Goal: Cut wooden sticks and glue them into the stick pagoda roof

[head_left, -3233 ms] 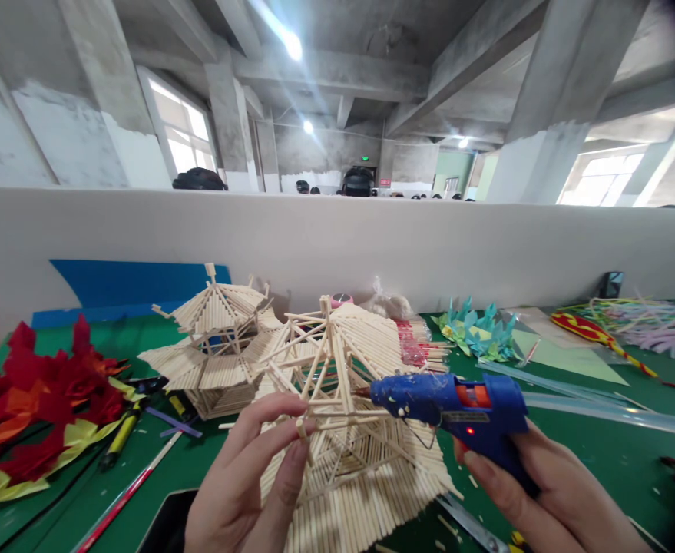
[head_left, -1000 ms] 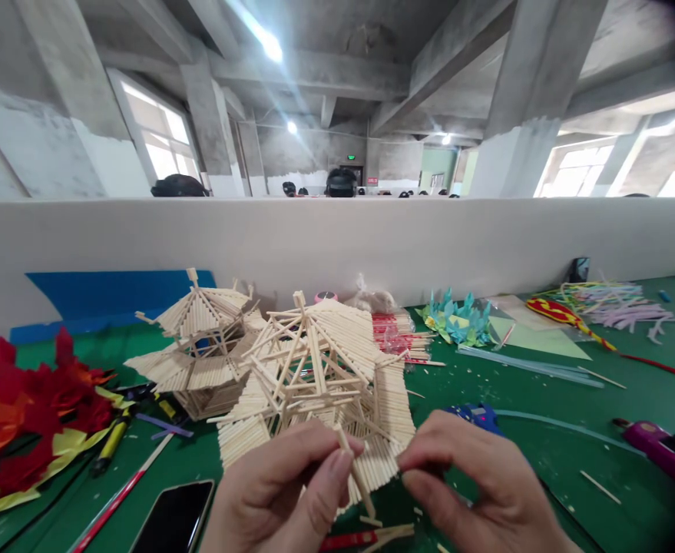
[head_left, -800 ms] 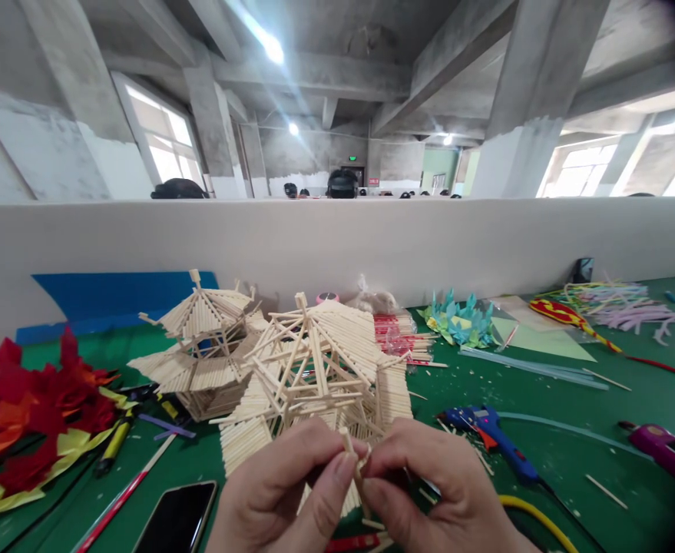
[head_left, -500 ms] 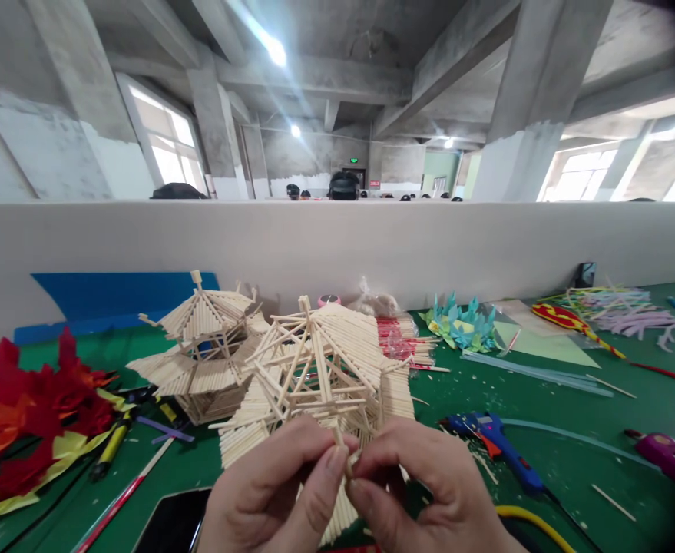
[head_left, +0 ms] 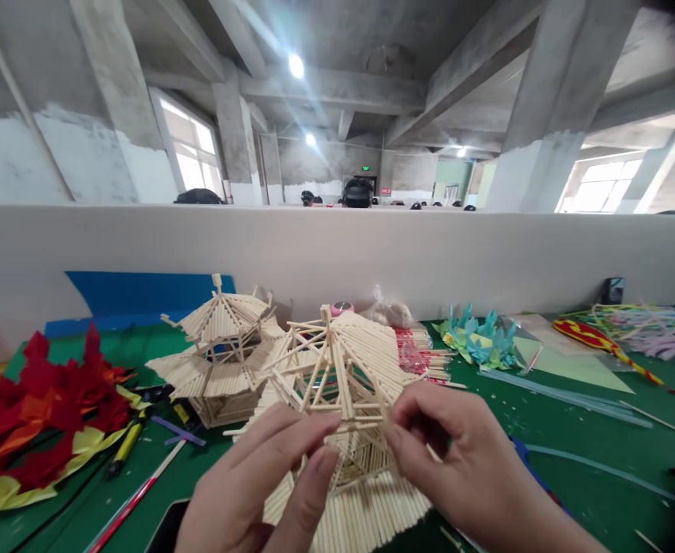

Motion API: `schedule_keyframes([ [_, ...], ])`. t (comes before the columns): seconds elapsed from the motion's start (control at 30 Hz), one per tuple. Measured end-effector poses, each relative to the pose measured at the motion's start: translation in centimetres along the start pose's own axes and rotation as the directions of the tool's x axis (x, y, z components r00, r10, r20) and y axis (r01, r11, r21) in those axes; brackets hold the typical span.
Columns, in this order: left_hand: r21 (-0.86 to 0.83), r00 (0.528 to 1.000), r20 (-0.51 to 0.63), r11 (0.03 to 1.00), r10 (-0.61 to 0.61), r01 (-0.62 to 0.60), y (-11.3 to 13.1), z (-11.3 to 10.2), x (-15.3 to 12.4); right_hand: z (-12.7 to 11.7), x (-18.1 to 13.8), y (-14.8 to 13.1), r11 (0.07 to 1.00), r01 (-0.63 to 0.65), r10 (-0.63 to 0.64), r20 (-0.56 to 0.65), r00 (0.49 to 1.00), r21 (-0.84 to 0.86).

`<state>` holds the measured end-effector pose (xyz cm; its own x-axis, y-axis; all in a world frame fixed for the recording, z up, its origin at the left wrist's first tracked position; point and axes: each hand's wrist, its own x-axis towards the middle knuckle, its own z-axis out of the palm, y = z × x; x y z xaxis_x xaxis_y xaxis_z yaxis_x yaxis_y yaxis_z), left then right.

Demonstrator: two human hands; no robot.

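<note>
Work has moved up to the stick pavilion (head_left: 342, 376), mid-frame.
Left hand (head_left: 256, 476) fingers apart; right hand (head_left: 458, 453) fingertips together, contents unclear.

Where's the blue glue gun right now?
In the head view, the blue glue gun is at lower right on the green table, mostly hidden behind the right hand and forearm, with a translucent stick extending rightward.

Blue glue gun (head_left: 522, 452): four o'clock, mostly hidden by right hand (head_left: 452, 453)
Phone (head_left: 167, 528): seven o'clock, cut off by bottom edge
</note>
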<state>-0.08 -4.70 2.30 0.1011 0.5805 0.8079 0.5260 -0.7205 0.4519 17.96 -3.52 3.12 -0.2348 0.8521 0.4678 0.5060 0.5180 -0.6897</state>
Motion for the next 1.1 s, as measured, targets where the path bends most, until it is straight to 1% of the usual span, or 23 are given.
schedule_keyframes([
  [0.03, 0.038, 0.999, -0.007, 0.999, 0.033, -0.033, -0.3, -0.2, 0.1, -0.2, 0.6, 0.0, 0.999, -0.025, 0.026, 0.036, 0.999, -0.029],
  [0.07, 0.075, 0.997, 0.014, 0.995, 0.070, -0.071, -0.6, -0.3, 0.3, -0.4, 1.2, 0.0, 0.997, -0.037, 0.042, 0.073, 0.996, -0.064],
  [0.13, 0.140, 0.988, 0.085, 0.980, 0.132, -0.143, -1.2, -0.6, 0.8, -0.6, 2.3, 0.0, 0.990, -0.032, 0.050, 0.134, 0.990, -0.134],
  [0.2, 0.180, 0.973, 0.145, 0.962, 0.182, -0.207, -1.9, -0.7, 1.4, -0.6, 3.2, -0.1, 0.982, -0.008, 0.038, 0.157, 0.987, -0.190],
  [0.33, 0.180, 0.954, 0.192, 0.947, 0.232, -0.266, -2.8, -0.1, 2.1, -0.5, 4.5, -0.2, 0.960, 0.021, 0.037, 0.203, 0.979, -0.279],
  [0.43, 0.167, 0.944, 0.201, 0.940, 0.261, -0.296, -3.2, 0.4, 2.1, -0.3, 5.0, 0.0, 0.943, 0.020, 0.056, 0.218, 0.974, -0.333],
  [0.63, 0.182, 0.941, 0.195, 0.933, 0.275, -0.311, -3.8, 1.0, 1.4, -0.1, 5.6, -0.3, 0.932, 0.006, 0.085, 0.235, 0.968, -0.362],
  [0.9, 0.209, 0.936, 0.199, 0.920, 0.290, -0.330, -4.0, 1.7, 1.1, 0.0, 5.9, -0.4, 0.925, 0.031, 0.068, 0.247, 0.967, -0.378],
  [1.1, 0.190, 0.942, 0.187, 0.931, 0.278, -0.312, -4.1, 2.1, 0.8, 0.1, 6.0, -0.3, 0.916, 0.032, 0.076, 0.253, 0.964, -0.400],
])
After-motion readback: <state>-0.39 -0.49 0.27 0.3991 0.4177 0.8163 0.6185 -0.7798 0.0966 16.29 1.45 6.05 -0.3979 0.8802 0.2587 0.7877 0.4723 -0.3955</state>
